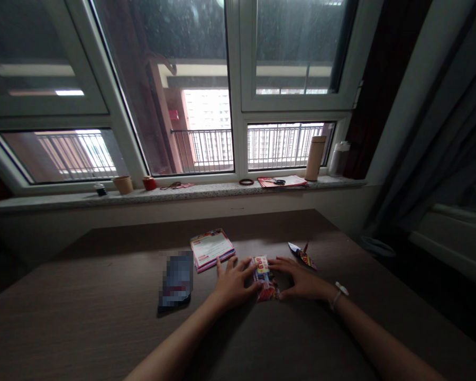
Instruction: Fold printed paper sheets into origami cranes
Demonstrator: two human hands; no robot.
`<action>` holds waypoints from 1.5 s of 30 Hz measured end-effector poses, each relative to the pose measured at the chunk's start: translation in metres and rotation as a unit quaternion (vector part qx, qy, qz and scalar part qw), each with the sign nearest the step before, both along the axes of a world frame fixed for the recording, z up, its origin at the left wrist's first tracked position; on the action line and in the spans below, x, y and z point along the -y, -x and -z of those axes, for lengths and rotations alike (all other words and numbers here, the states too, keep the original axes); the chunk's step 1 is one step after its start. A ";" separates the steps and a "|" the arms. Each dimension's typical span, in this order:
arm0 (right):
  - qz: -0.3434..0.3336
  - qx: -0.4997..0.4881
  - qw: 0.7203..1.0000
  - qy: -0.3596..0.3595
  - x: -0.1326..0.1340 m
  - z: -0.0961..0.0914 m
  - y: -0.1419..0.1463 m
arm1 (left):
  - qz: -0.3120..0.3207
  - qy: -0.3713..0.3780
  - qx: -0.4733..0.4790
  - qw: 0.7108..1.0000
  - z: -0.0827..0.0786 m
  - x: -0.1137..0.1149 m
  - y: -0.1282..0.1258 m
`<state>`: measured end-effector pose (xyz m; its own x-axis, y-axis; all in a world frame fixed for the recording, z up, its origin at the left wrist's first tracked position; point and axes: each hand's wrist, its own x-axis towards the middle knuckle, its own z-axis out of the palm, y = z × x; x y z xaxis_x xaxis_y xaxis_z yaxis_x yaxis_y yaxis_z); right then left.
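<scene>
A small, colourful printed packet (265, 279) lies on the table between my hands, with large lettering on its upper part. My left hand (234, 283) is at its left edge, fingers spread, with thumb and index fingertips touching or close to it. On the other side, my right hand (301, 280) arches with its fingers stretched out. Its fingertips reach the packet's upper right edge, and its thumb is near the lower right corner. Just beyond my left fingertips is a stack of printed cards or booklets (212, 248). A crumpled, colourful wrapper (303, 256) sits beyond my right hand.
A dark, blurred-out flat item (176, 280) lies left on the brown table (103, 286). Along the windowsill (206, 189) stand a paper cup (122, 184), a red container (149, 183), a tan bottle (314, 159) and a clear bottle (338, 159). Scissors (277, 182) rest on papers there.
</scene>
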<state>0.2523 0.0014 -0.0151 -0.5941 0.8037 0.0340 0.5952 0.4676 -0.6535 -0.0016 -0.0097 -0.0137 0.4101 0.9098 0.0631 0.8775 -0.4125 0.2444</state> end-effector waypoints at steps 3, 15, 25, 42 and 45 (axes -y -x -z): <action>-0.002 -0.018 1.000 -0.009 0.001 0.000 0.000 | 0.008 0.006 0.004 1.000 -0.001 0.003 0.000; 0.074 -0.045 0.996 -0.038 -0.003 0.008 0.004 | 0.018 0.036 -0.001 0.999 -0.005 0.008 0.003; 0.142 0.011 0.987 -0.072 -0.007 0.013 0.013 | 0.016 0.060 -0.020 0.998 -0.007 0.007 0.002; 0.187 0.127 0.953 -0.202 -0.003 0.018 0.030 | 0.014 0.061 -0.017 0.998 -0.006 0.006 0.002; 0.186 0.128 0.953 -0.202 -0.003 0.020 0.029 | 0.014 0.065 -0.016 0.998 -0.006 0.006 0.002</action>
<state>0.2232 0.0045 -0.0349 -0.3009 0.9121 0.2786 0.8844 0.3761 -0.2762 -0.0039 -0.0155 -0.0073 0.4347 0.8980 -0.0682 0.8745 -0.4028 0.2701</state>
